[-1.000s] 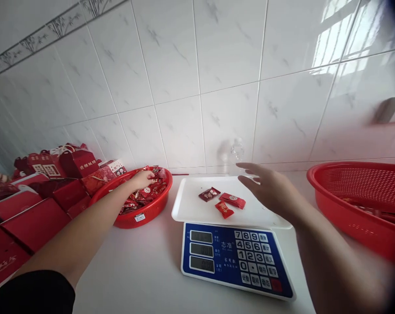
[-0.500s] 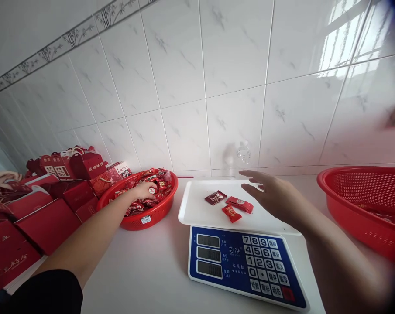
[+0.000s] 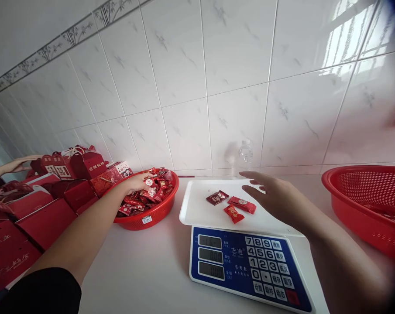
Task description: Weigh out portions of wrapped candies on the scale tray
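Observation:
My left hand (image 3: 135,183) is over the red plastic basket (image 3: 156,216) on the left, which is heaped with red wrapped candies (image 3: 158,194). Its thumb and fingers pinch a red wrapped candy (image 3: 149,182) with a round white label. My right hand (image 3: 264,187) hovers empty above the right side of the white scale tray (image 3: 194,205), fingers stretched and apart. Three wrapped candies lie on that tray: a dark red square one (image 3: 217,197), a flat red one (image 3: 242,204) and a smaller red one (image 3: 233,214). In front sits the scale's blue keypad panel (image 3: 236,270).
Red gift boxes (image 3: 46,218) are piled at the left, where another person's hand (image 3: 17,165) touches the rear ones. A second red basket (image 3: 354,218) stands at the right. Against the tiled wall is a clear plastic bottle (image 3: 245,152).
My left hand has lifted slightly and drawn left, with the labelled candy at its fingertips. My right hand stays nearly still. The other person's hand has moved up and right onto the rear boxes.

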A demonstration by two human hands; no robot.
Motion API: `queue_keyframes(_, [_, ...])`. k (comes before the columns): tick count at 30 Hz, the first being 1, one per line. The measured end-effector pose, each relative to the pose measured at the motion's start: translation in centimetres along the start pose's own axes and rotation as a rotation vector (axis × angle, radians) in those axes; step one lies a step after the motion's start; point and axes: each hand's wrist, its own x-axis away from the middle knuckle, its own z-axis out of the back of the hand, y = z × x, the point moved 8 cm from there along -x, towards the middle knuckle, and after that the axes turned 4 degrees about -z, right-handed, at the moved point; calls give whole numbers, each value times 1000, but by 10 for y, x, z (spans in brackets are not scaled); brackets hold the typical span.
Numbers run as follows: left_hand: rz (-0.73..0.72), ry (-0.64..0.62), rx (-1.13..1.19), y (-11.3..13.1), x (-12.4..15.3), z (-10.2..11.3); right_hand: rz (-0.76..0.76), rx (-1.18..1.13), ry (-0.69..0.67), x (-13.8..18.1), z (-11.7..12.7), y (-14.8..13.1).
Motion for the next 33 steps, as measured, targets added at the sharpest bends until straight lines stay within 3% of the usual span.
queue_keyframes(7, [-43,126,75,25,6,31,16,-15,-8,-2,-3,2])
queue_keyframes(10, [-121,155,131,48,5,27,20,-20,-14,-2,-5,3])
queue_keyframes(14, [-243,128,222,87,0,-14,28,-32,-27,0,-2,-1])
queue_keyframes(19, [-442,-35,347,142,-1,-99,0,-19,-38,4,4,-5])
queue_keyframes(24, [-491,-166,172,165,-5,-170,-9,-44,-67,6,5,-2])
queue_keyframes(28, [-509,-162,28,164,-3,-196,6,-4,-166,3,-10,5])
queue_keyframes(33, [-555,-171,-108,164,2,-203,106,19,-394,2,-47,4])
